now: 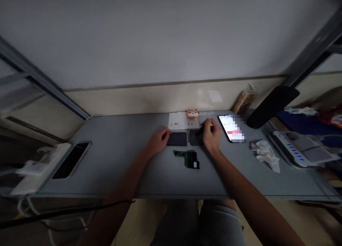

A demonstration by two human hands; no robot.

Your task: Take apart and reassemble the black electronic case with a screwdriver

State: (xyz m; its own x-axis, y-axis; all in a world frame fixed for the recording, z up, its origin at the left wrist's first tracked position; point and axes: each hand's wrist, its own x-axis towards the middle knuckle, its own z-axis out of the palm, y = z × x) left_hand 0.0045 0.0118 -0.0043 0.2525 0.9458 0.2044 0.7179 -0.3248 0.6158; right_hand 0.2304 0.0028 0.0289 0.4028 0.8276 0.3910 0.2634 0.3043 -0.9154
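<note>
Right hand [212, 134]: fingers curled and closed on a slim dark tool [200, 131] with a yellow spot near its upper end; the tool slants down left and toward the person, over a dark squarish panel [196, 140]. Left hand [158, 142]: fingers bent, thumb and index close together at the left end of a dark plate [176, 139]; cannot tell if they pinch it or just touch.

Plate is flat, smooth-looking, rectangular, just on the near side of the white sheet [176, 118]; long axis runs side to side, roughly parallel to the sheet's near edge. Panel sits near that same edge, toward its right end. Green circuit board [191, 159], L-shaped with a dark block, lies farther out on the near side of the sheet, narrow tongue pointing left.

Tiny dark specks [175, 123] dot the sheet; rounded orange-and-white animal figure [192, 113] at its far right corner. Right of the sheet: lit phone [230, 128], then crumpled white tissue [265, 155], leaning black cylinder [272, 107], brown carton [244, 101]. Well left of it: dark-screened phone [71, 160]. Smooth grey desk [114, 132] under all.
</note>
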